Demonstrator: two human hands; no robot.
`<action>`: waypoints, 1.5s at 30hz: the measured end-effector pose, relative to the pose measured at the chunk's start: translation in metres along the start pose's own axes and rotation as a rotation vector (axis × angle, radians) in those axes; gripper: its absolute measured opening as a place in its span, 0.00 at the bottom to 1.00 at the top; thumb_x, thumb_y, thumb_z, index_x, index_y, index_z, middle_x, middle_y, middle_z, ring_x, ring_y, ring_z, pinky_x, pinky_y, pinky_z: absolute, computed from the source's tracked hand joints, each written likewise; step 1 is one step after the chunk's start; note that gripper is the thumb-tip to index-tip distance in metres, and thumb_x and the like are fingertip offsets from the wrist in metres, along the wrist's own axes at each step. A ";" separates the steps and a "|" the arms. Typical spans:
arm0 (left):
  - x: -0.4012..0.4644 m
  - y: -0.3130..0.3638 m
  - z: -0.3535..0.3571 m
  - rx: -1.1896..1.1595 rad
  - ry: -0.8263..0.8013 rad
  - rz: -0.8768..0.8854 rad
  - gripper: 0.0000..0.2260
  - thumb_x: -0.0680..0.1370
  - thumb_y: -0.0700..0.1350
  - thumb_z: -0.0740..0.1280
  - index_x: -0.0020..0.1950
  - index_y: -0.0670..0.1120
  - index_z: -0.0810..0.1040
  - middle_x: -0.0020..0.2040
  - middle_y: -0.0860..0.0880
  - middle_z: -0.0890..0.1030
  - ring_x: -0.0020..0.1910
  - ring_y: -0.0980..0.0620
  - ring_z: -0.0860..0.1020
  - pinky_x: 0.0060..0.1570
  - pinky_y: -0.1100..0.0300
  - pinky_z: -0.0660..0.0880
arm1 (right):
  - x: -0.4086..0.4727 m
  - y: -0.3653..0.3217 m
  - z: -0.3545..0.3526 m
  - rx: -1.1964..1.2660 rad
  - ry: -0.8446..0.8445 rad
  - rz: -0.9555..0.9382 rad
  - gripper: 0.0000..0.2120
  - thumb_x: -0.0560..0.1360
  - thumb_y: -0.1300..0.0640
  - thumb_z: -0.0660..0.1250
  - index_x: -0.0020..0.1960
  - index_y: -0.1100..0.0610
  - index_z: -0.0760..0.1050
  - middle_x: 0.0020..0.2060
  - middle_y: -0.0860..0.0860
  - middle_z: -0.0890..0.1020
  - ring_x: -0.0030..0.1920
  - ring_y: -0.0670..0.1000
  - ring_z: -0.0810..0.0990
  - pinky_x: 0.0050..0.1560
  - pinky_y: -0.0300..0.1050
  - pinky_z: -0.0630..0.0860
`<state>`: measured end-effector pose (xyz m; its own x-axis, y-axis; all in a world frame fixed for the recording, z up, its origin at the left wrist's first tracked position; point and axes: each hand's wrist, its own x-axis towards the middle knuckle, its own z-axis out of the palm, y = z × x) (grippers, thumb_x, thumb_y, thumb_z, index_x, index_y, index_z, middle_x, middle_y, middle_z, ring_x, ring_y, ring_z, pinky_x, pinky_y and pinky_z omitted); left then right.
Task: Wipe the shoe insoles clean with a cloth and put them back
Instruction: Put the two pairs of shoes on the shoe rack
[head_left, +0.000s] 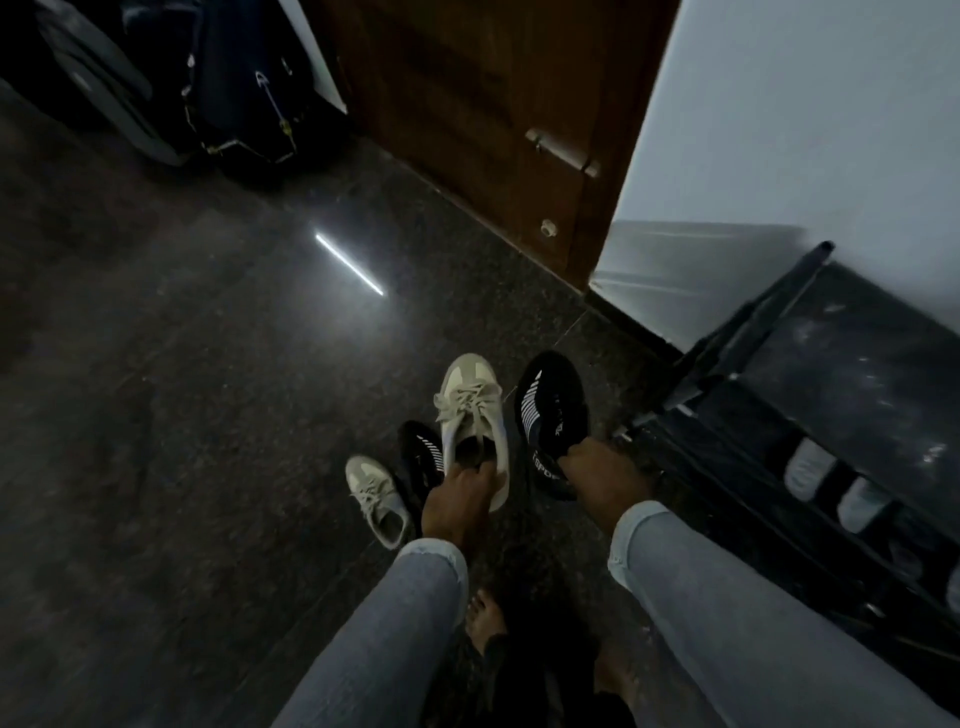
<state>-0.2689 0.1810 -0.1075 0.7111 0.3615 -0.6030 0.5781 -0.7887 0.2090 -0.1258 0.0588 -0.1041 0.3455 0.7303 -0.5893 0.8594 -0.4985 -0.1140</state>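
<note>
Dark speckled stone floor (182, 415) fills most of the view, bounded by a brown wooden door (467, 104) and a black shoe rack (831, 415) at the right. A beige sneaker (470, 410) is held above the floor by the left hand (457, 499), fingers curled into its opening. A black striped sneaker (550, 410) is gripped at the collar by the right hand (602, 478). A second beige sneaker (376, 499) and a second black sneaker (423, 452) are seen on the floor, just beside each other. Insoles cannot be made out.
</note>
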 end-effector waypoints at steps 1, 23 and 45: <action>0.005 -0.008 0.013 -0.013 -0.024 -0.007 0.12 0.81 0.45 0.58 0.64 0.46 0.67 0.60 0.45 0.75 0.63 0.42 0.71 0.52 0.47 0.75 | 0.010 -0.003 0.013 -0.003 -0.033 -0.012 0.14 0.79 0.65 0.58 0.63 0.61 0.73 0.61 0.59 0.74 0.63 0.58 0.72 0.58 0.50 0.72; 0.275 -0.105 0.218 0.144 0.064 0.038 0.16 0.81 0.42 0.59 0.69 0.47 0.67 0.61 0.44 0.76 0.61 0.43 0.75 0.50 0.49 0.75 | 0.275 0.034 0.223 0.001 0.009 0.040 0.13 0.78 0.67 0.58 0.59 0.61 0.75 0.58 0.59 0.76 0.59 0.58 0.75 0.56 0.46 0.70; 0.271 -0.057 0.201 0.190 0.107 0.036 0.20 0.78 0.48 0.61 0.69 0.45 0.64 0.64 0.44 0.75 0.63 0.42 0.73 0.60 0.48 0.68 | 0.246 0.042 0.232 0.178 0.136 0.111 0.19 0.81 0.50 0.58 0.68 0.57 0.67 0.64 0.56 0.71 0.63 0.56 0.71 0.59 0.49 0.70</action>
<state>-0.1896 0.2242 -0.4378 0.7741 0.3747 -0.5102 0.4733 -0.8779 0.0734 -0.0924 0.1094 -0.4394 0.4922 0.7166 -0.4942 0.7376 -0.6448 -0.2003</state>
